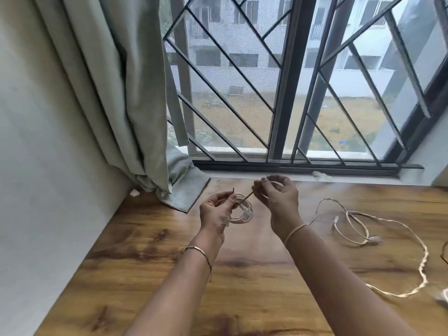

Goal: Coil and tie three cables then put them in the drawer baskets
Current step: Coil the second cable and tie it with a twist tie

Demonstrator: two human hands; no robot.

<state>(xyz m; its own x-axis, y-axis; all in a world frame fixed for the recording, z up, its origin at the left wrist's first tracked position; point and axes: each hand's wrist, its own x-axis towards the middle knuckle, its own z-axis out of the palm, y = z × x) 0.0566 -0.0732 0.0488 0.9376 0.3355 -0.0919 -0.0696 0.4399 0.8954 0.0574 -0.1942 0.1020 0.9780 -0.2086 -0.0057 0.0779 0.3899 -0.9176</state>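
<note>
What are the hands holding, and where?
The left hand grips the coiled cable by its rim; the right hand pinches one end of the thin tie.

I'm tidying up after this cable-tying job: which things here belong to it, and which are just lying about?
Job: small coiled white cable in the left hand; thin brown tie pinched by the right hand; loose white cable on the wooden table.
Lying about: grey-green fabric curtain; crumpled white scrap beside it.
</note>
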